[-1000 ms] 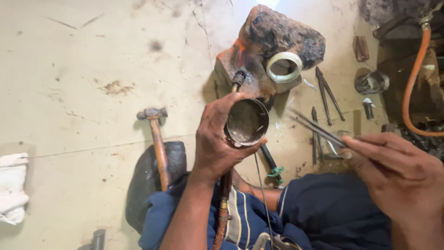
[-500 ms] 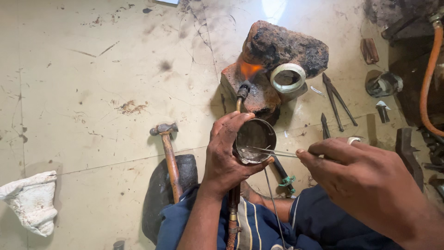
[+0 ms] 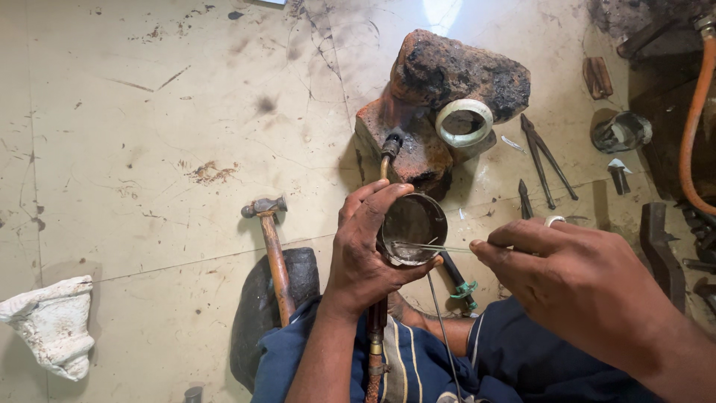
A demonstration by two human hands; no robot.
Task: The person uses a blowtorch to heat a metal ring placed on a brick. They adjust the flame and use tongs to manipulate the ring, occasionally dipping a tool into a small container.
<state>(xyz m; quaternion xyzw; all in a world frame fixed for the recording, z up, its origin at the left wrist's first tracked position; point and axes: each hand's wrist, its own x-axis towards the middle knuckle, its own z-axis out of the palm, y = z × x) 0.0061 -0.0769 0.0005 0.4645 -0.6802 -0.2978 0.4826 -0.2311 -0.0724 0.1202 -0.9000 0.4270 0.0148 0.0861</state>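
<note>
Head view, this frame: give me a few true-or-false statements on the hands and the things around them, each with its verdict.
1. The left hand holds a small round metal cup. True.
2. The right hand is empty. False: it pinches thin tweezers whose tips reach into the cup.
3. A hammer lies on the floor left of the left hand. True.
4. The pale ring lies flat on the floor. False: it rests on the charred brick.
5. A white cloth lies at the left edge. True.
</note>
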